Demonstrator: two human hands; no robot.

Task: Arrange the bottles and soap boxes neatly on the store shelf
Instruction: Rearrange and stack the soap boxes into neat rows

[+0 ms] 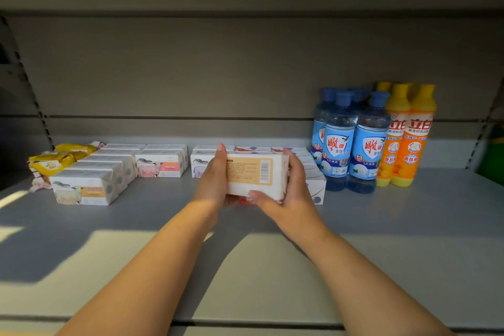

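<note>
The left hand (214,172) and right hand (289,194) grip the white rectangular cardboard soap box (256,174) by its ends above the grey store shelf (409,213); it is probably light, stiff and easily dented.

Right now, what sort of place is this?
Probably a retail store: a grey shelf with a slotted upright, identical blue bottles and orange bottles grouped label-out, and soap boxes stacked in rows.
</note>
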